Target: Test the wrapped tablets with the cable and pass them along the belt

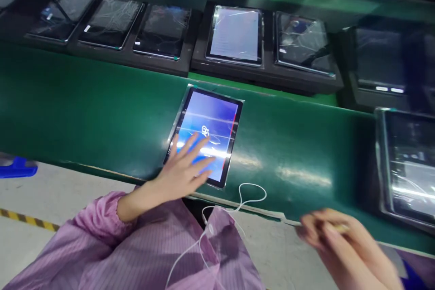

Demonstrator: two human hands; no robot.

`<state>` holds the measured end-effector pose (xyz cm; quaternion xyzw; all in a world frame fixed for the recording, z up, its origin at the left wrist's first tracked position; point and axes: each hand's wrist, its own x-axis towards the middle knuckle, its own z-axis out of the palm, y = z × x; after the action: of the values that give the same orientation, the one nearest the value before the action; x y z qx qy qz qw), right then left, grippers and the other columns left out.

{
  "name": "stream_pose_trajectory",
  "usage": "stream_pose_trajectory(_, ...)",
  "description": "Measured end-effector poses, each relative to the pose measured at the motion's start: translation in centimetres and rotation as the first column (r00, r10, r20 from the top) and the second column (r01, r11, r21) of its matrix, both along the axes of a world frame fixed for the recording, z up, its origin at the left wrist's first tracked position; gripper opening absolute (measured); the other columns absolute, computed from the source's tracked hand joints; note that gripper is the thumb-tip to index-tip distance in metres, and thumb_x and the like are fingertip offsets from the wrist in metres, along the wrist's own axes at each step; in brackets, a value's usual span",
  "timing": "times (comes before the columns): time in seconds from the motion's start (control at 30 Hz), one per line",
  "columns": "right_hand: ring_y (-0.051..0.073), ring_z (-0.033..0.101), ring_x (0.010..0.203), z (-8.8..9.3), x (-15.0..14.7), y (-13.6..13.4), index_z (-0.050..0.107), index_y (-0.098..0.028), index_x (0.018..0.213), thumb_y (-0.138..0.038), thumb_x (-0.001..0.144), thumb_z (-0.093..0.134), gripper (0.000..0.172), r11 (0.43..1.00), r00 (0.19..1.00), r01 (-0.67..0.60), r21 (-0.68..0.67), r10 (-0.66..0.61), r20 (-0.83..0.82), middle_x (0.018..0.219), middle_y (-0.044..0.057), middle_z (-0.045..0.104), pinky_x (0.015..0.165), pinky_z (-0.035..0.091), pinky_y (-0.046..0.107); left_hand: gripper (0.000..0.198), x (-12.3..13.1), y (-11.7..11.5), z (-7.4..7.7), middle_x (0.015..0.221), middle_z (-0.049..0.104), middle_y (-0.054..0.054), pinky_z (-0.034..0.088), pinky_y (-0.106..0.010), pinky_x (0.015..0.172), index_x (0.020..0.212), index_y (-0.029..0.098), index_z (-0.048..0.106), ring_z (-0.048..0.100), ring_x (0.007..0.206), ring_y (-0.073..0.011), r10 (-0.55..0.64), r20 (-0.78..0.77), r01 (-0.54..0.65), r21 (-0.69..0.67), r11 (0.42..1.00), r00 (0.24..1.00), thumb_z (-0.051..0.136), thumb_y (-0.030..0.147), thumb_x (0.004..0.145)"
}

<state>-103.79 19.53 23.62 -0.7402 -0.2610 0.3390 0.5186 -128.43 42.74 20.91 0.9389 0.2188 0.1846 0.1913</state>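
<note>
A tablet point(217, 113) lies on the green bench before me, its lit screen blue and white with a character on it and a clear film over it. My left hand point(181, 170) is spread over the tablet's lower left part, fingers apart; whether it touches the glass I cannot tell. Off to the right, by the bench's front edge, my right hand point(346, 240) is closed and blurred. A small yellowish bit shows between its fingers, too unclear to name. White earphones point(251, 200) trail from my clothing onto the bench edge.
Behind the green bench point(84, 108), a row of tablets rests on dark stands; one tablet point(234, 34) has a lit white screen. Another film-covered tablet point(411, 158) is at the right. A blue object point(18, 167) juts in at the left.
</note>
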Motion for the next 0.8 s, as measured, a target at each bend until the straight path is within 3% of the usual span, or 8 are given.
stream_pose_trajectory(0.1,0.014,0.049,0.054,-1.4,-1.9,5.7,0.073,-0.026,0.094,-0.059,0.086,0.075,0.034,0.998,0.996,-0.064,0.004,0.063,0.062,0.061,-0.002,0.051,0.047,0.041,0.025,0.034,-2.8,2.6,-0.8,0.157,0.053,-0.013,0.024,-0.071,0.122,0.130,0.024,0.065,0.040,0.152,-0.0341,0.253,0.031,-0.250,-0.069,0.966,0.967,0.041,0.035,0.109)
stream_pose_trajectory(0.17,0.014,0.046,0.053,-3.0,-2.9,9.4,0.075,-0.025,0.099,-0.063,0.088,0.071,0.040,0.998,0.993,-0.064,-0.004,0.064,0.102,0.059,-0.003,0.048,0.049,0.040,0.025,0.037,-4.0,3.5,-1.3,0.156,0.053,-0.014,0.027,-0.067,0.123,0.136,0.023,0.062,0.043,0.151,-0.0324,0.344,0.011,-0.340,-0.127,0.932,0.939,0.041,0.038,0.109)
stream_pose_trajectory(0.27,0.019,0.062,0.073,-5.5,-4.0,13.0,0.073,-0.023,0.110,-0.070,0.090,0.062,0.052,0.999,0.995,-0.003,0.041,-0.002,0.100,0.079,0.003,0.065,0.069,0.054,0.034,0.042,-4.6,3.5,-1.6,0.158,0.051,-0.015,0.027,-0.062,0.125,0.142,0.023,0.057,0.045,0.150,-0.0299,0.360,-0.034,-0.361,-0.174,0.916,0.932,0.038,0.041,0.110)
stream_pose_trajectory(0.4,0.027,0.069,0.106,-7.5,-5.0,14.1,0.069,-0.023,0.115,-0.073,0.090,0.060,0.057,0.991,0.995,0.100,0.087,-0.100,-0.005,0.116,0.011,0.071,0.095,0.055,0.046,0.047,-3.8,3.4,-1.5,0.163,0.045,-0.015,0.024,-0.063,0.125,0.146,0.022,0.055,0.036,0.155,-0.0326,0.320,-0.073,-0.328,-0.142,0.934,0.945,0.034,0.045,0.110)
stream_pose_trajectory(0.57,0.026,0.070,0.106,-7.8,-5.9,13.5,0.069,-0.024,0.115,-0.069,0.091,0.063,0.052,0.991,0.993,0.108,0.085,-0.104,-0.056,0.119,0.011,0.072,0.100,0.054,0.048,0.060,-2.3,3.4,-1.2,0.168,0.029,-0.024,0.017,-0.075,0.121,0.149,0.013,0.051,0.017,0.159,-0.0438,0.349,-0.162,-0.361,-0.051,0.931,0.923,0.029,0.051,0.109)
stream_pose_trajectory(0.67,0.026,0.070,0.103,-7.6,-6.3,13.4,0.070,-0.024,0.110,-0.070,0.090,0.064,0.051,0.990,0.992,0.114,0.077,-0.110,-0.055,0.113,0.010,0.073,0.097,0.056,0.047,0.055,-1.0,1.6,-0.9,0.170,0.025,-0.024,0.012,-0.079,0.119,0.144,0.016,0.057,0.016,0.159,-0.0470,0.244,-0.193,-0.245,0.018,0.969,0.950,0.034,0.051,0.108)
stream_pose_trajectory(0.73,0.026,0.071,0.102,-7.3,-6.5,13.4,0.070,-0.024,0.110,-0.069,0.091,0.063,0.049,0.989,0.993,0.111,0.094,-0.108,-0.042,0.115,0.010,0.073,0.095,0.056,0.046,0.048,-0.2,0.1,-0.5,0.168,0.031,-0.023,0.012,-0.078,0.121,0.135,0.017,0.064,0.025,0.157,-0.0453,0.045,-0.162,-0.036,0.056,0.998,0.986,0.040,0.049,0.107)
stream_pose_trajectory(0.8,0.025,0.071,0.103,-6.9,-6.8,13.4,0.070,-0.024,0.112,-0.065,0.095,0.060,0.045,0.986,0.994,0.111,0.121,-0.112,0.007,0.117,0.010,0.073,0.095,0.056,0.045,0.043,0.0,-0.9,0.0,0.165,0.038,-0.022,0.012,-0.073,0.123,0.127,0.018,0.067,0.034,0.154,-0.0408,-0.131,-0.110,0.141,0.089,0.986,0.985,0.042,0.046,0.107)
